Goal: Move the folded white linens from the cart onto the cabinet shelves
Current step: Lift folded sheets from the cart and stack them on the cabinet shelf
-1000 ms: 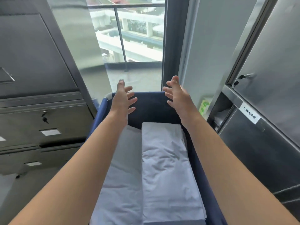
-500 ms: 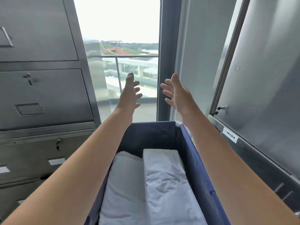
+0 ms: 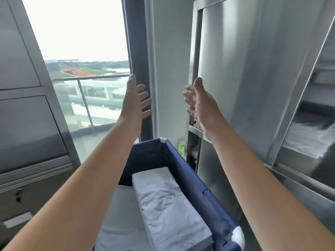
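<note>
You raised your left hand (image 3: 135, 104) and right hand (image 3: 200, 104) with fingers spread and holding nothing, while the folded white linens (image 3: 168, 201) lay well below your fingertips in the navy fabric cart (image 3: 192, 180). Reaching down blind from there, you risked snagging the cart's rim or tipping the stack unfolded. No label or writing was legible.

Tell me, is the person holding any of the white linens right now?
No, both the left hand and the right hand are raised empty with fingers spread, while the folded linens lie in the blue cart.
</note>
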Demonstrator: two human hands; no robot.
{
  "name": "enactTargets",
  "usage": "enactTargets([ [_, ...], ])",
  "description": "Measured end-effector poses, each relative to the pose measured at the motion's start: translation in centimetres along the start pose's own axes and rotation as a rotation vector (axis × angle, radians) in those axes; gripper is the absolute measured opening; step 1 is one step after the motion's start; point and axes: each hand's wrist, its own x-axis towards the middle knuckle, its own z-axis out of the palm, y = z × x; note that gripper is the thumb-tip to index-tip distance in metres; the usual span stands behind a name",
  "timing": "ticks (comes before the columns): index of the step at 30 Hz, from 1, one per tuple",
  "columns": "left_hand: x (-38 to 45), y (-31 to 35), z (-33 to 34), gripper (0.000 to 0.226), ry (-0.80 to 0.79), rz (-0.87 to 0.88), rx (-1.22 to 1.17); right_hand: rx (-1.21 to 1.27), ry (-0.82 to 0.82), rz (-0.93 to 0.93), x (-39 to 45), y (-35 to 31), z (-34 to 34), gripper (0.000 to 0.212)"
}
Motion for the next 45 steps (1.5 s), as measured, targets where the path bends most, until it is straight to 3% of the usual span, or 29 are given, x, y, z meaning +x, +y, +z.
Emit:
enactTargets([
  [10,-6.5,0.7,13.1,0.061,-0.294,-0.011,-0.086,-0.074,0.273,-0.056,-7.5,-5.0,-13.9,0.068],
  [23,-21.5,-1.5,32.8,0.062,-0.713,-0.099,-0.128,-0.22,0.682,0.006,-23.4,-10.1,-31.9,0.065],
  [33,-31.9,-1.7,44.6,0.056,-1.088,-0.187,-0.221,-0.38,1.102,0.043,-34.6,-13.6,-39.8,0.061],
  [45,-40.4,-0.1,53.3,0.062,-1.57,-0.21,-0.308,-0.516,1.521,0.017,-42.0,-18.1,-42.3,0.063],
])
